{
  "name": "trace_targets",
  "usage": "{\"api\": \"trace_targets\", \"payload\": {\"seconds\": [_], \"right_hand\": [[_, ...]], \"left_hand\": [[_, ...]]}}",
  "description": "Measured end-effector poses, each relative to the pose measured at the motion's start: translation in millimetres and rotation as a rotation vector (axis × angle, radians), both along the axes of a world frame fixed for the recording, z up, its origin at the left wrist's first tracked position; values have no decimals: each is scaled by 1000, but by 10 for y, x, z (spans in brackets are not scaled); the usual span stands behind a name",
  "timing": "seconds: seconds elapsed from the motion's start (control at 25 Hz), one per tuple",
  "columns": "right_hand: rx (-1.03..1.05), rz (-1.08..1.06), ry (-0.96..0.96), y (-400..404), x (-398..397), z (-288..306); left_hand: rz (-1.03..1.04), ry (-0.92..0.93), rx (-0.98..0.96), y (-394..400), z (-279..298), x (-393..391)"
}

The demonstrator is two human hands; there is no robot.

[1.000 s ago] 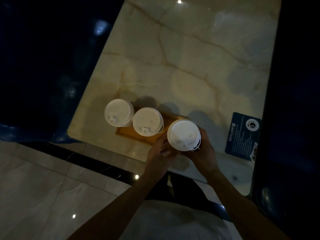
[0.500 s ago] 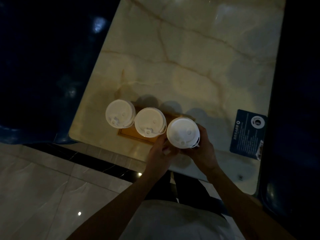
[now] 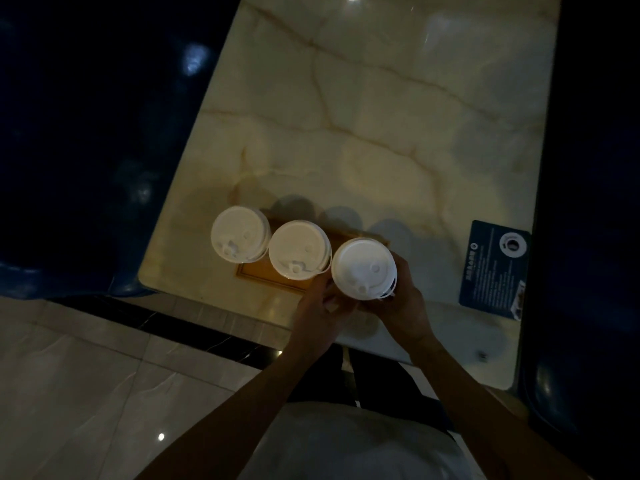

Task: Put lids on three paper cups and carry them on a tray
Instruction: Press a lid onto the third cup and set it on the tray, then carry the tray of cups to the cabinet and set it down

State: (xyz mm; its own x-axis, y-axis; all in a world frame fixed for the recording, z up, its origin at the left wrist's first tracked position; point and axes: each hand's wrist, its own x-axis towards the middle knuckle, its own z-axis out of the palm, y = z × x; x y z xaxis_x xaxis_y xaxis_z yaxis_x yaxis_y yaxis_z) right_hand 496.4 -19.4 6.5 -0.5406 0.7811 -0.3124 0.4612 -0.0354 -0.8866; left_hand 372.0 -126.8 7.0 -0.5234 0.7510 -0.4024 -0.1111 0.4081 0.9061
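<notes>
Holding the third cup (image 3: 363, 269) from both sides, the left hand (image 3: 317, 311) and right hand (image 3: 401, 303) curl round its wall below the lid. Over the last second this cup has shifted leftward, closing the gap to the middle cup (image 3: 299, 249); the two lids now sit just beside each other, and whether they touch cannot be told. The cup's base is hidden, so whether it rests on the tray (image 3: 263, 275) is unclear. Beyond the hands, the middle cup and the left cup (image 3: 240, 234) stand lidded on the wooden tray in unchanged positions. All three lids appear seated, so capping is judged complete; lifting the tray remains. Farther right, a dark card (image 3: 495, 270) lies on the marble table (image 3: 381, 133).
</notes>
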Motion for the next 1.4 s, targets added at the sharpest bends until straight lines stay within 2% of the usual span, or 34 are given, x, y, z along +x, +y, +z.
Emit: {"api": "trace_targets", "payload": {"seconds": [0.12,0.24,0.32,0.4,0.56,0.64,0.8,0.96,1.16,1.4], "right_hand": [[21,3,22,-4,57,-31],[-49,-41,25,16,171,-37],[46,-20,-120,68,257,-3],[200,117,-333,140,374,2],[227,371,-602,271,563,-11],[273,469,-683,322,601,7],[345,508,-776,296,575,45],[361,465,-802,175,472,68],[359,310,-859,-60,332,70],[278,81,-806,-409,124,19]], "left_hand": [[20,16,-3,-9,-6,-8],[19,98,-55,-58,-36,-19],[24,149,-61,-148,-43,-45],[-9,176,-65,-258,-21,-98],[-262,294,-254,-463,21,-361],[-450,420,-372,-560,-19,-553],[-703,668,-563,-686,-84,-955],[-753,715,-560,-732,-56,-1296],[-834,791,-604,-818,-78,-1718],[-682,753,-574,-721,-54,-2262]]}}
